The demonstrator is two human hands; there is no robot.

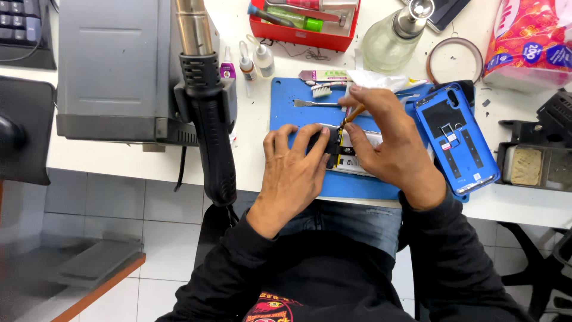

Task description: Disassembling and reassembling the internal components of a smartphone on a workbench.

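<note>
On the blue work mat (286,95), near the desk's front edge: an opened phone (351,156), lying flat under both hands. Left hand (295,173) laid over its left part, fingers bent down onto it, holding it against the mat. Right hand (387,143) closed in a pinch on a thin brown-handled tool (353,113), tip set down at the phone's upper edge, just beside the left fingertips. Blue back cover (456,140) just right of the right hand, inner face up. Flat metal spudger (313,103) and small brush (322,89) on the mat beyond. Hot-air gun (208,119) hanging well left. Judged as fine picking or prying inside the phone. Called for next: steady pinning, light pressure at the tip.
</note>
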